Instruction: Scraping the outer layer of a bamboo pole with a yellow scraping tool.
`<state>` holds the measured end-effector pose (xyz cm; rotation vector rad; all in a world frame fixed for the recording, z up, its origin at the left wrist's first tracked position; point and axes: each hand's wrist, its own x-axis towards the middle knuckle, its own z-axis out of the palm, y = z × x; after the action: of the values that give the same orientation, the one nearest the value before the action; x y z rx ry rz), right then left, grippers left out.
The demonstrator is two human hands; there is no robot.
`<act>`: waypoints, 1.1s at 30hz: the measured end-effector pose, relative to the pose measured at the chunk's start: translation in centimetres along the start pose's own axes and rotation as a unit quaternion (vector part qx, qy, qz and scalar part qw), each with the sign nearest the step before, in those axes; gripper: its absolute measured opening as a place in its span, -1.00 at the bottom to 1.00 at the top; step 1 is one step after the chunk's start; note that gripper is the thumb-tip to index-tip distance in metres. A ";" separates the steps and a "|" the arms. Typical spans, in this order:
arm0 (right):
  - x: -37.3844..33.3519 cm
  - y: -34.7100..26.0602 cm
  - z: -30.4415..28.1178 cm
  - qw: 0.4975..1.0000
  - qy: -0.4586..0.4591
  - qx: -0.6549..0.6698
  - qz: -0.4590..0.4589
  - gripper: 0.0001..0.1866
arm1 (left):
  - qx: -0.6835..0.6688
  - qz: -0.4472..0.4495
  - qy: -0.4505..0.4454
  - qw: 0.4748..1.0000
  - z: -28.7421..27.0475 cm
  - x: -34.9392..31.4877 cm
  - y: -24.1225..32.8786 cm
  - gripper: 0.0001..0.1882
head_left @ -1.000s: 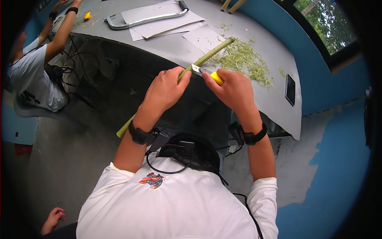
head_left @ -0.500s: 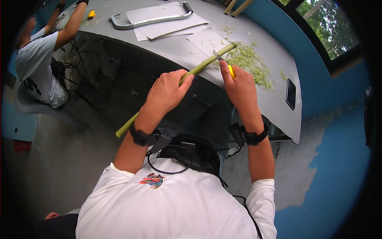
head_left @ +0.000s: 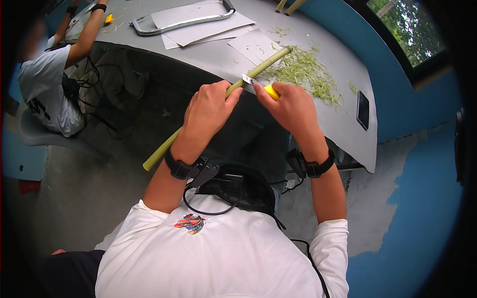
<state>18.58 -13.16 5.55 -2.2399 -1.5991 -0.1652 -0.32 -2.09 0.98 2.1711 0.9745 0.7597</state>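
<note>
My left hand (head_left: 211,107) is closed round a long green bamboo stick (head_left: 268,61). The stick runs slantwise from low on the left, under my left forearm, up to its far end over the table. In my right hand (head_left: 293,107) is a yellow-handled utility knife (head_left: 271,92), its fingers wrapped round the handle. The knife's blade (head_left: 247,79) lies against the stick, a little beyond my left fingers. Thin green shavings (head_left: 308,74) are heaped on the table just past the knife.
A bow saw frame (head_left: 184,25) lies on white paper sheets (head_left: 203,31) on the grey table (head_left: 348,64). A phone (head_left: 363,109) rests near the table's right edge. At the far left another person (head_left: 47,84) sits, hands at the table, near a yellow object (head_left: 109,19).
The knife in my right hand has moved down the stick, leftward, from near its far end to close by my left hand. My left hand keeps its hold on the stick.
</note>
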 end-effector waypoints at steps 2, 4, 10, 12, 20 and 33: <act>0.2 0.4 0.2 0.999 -0.001 0.025 0.035 -0.26 | 0.015 0.000 -0.001 1.000 0.0 0.0 0.1 -0.58; 0.4 0.6 0.3 0.998 -0.002 0.031 0.058 -0.25 | 0.023 0.000 -0.002 1.000 0.0 0.0 0.2 -0.58; 1.3 1.1 0.5 0.995 0.040 0.084 0.042 -0.27 | 0.019 -0.003 0.003 1.000 -1.0 -0.8 -0.9 -0.63; 0.9 1.2 -0.1 0.990 0.060 0.114 0.046 -0.27 | -0.014 0.028 -0.004 1.000 -1.0 -0.8 -1.0 -0.71; 0.9 1.9 0.0 0.988 0.052 0.137 0.054 -0.23 | -0.056 0.076 -0.077 0.993 -2.3 -0.9 -1.8 -0.68; 0.6 2.2 -0.1 0.984 0.043 0.159 0.069 -0.49 | 0.069 -0.063 -0.100 0.991 -2.3 0.2 -0.8 -0.26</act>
<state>20.85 -13.31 5.34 -2.0552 -1.3160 0.0314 -2.15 -0.77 1.86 2.2267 1.0740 0.4157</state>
